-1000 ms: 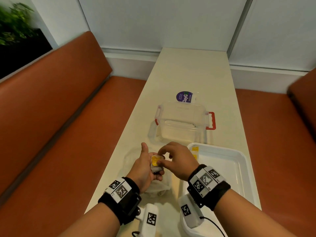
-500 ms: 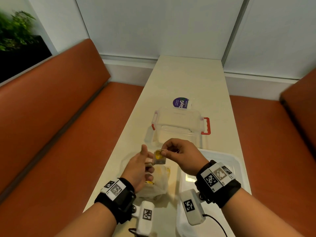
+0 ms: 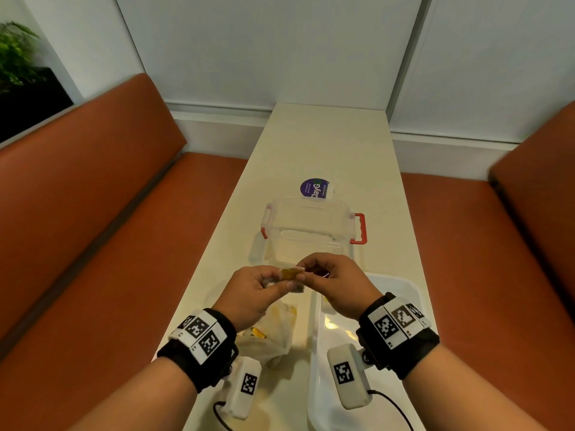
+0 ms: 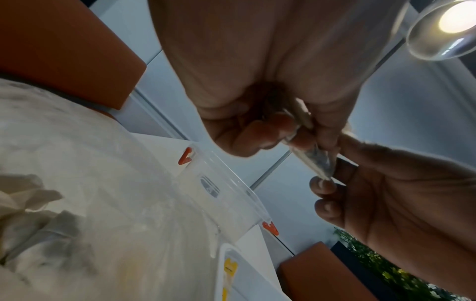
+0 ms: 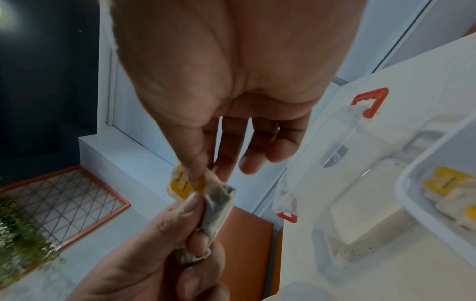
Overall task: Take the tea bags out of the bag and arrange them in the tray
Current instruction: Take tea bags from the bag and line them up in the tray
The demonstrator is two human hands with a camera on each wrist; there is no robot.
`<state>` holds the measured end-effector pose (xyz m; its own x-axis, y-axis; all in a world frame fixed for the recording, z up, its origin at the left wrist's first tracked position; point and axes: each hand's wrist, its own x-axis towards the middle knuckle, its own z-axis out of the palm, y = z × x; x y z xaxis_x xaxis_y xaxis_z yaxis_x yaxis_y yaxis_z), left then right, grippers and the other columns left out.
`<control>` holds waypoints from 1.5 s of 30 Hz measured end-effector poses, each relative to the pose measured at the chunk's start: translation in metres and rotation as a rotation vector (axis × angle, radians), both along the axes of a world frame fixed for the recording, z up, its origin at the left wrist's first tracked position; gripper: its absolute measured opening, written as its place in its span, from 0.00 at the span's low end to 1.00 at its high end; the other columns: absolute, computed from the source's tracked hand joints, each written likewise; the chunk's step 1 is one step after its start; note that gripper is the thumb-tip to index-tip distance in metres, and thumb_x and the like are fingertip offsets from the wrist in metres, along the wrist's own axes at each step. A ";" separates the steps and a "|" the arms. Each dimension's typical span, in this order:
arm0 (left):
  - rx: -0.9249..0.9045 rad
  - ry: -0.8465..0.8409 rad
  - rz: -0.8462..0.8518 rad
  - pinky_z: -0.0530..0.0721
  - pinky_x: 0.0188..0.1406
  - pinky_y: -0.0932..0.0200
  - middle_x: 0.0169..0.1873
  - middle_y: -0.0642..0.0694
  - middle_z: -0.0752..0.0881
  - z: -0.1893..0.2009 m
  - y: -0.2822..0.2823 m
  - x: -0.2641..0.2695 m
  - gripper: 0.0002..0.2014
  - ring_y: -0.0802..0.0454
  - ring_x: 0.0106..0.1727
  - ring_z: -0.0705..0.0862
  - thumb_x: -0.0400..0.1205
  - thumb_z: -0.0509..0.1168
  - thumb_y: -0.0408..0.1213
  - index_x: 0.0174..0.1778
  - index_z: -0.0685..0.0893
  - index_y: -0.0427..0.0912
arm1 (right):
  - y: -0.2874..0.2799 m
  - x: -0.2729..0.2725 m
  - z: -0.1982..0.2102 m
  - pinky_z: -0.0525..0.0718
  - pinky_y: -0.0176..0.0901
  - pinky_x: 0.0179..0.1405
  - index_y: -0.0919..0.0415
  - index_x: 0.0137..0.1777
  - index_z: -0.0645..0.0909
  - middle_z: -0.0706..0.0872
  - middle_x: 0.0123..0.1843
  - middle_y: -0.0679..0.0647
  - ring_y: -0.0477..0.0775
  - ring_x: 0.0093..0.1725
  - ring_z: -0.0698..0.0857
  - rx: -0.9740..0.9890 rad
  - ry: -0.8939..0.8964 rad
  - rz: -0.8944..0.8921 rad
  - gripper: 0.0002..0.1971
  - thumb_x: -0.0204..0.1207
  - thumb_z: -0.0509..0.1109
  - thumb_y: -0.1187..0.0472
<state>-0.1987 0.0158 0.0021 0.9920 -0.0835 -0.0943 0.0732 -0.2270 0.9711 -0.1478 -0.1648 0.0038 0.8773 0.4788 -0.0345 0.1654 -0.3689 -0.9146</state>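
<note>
— What is the tea bag (image 5: 216, 200) looking like?
— Crumpled white paper, dark leaves showing through, a yellow tag on it. The left hand (image 3: 253, 295) and right hand (image 3: 337, 283) are both pinching it above the tabletop (image 3: 326, 150).
— And around it?
— The plastic bag (image 3: 273, 334) is lying below, beside the white tray (image 3: 401, 286); orange benches are flanking. The wrists are hiding the tray's contents.

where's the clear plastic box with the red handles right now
In the head view, the clear box sits mid-table, just beyond both hands, behind the white tray.
</note>
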 end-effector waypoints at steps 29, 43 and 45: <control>0.117 0.259 0.164 0.72 0.23 0.61 0.51 0.24 0.85 -0.042 0.045 -0.024 0.09 0.47 0.25 0.72 0.74 0.76 0.41 0.49 0.88 0.55 | -0.042 0.017 -0.155 0.72 0.37 0.45 0.54 0.51 0.83 0.84 0.45 0.50 0.51 0.45 0.80 -0.497 0.301 -0.408 0.04 0.80 0.67 0.57; 0.101 0.267 0.182 0.75 0.21 0.62 0.45 0.38 0.89 -0.048 0.047 -0.028 0.10 0.51 0.22 0.76 0.75 0.77 0.40 0.50 0.88 0.51 | -0.033 0.022 -0.158 0.76 0.38 0.42 0.54 0.43 0.79 0.88 0.46 0.56 0.56 0.46 0.85 -0.499 0.342 -0.496 0.03 0.79 0.67 0.59; 0.101 0.276 0.177 0.76 0.23 0.62 0.35 0.40 0.88 -0.047 0.046 -0.028 0.08 0.52 0.21 0.76 0.76 0.75 0.39 0.50 0.87 0.49 | -0.034 0.022 -0.158 0.76 0.39 0.43 0.55 0.45 0.80 0.88 0.47 0.56 0.56 0.46 0.85 -0.482 0.355 -0.510 0.02 0.78 0.68 0.58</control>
<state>-0.2265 0.0621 -0.0454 0.9262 0.1108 -0.3604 0.3770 -0.2810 0.8826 -0.1259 -0.1985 -0.1541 0.8825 -0.1193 -0.4550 -0.4032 -0.6901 -0.6010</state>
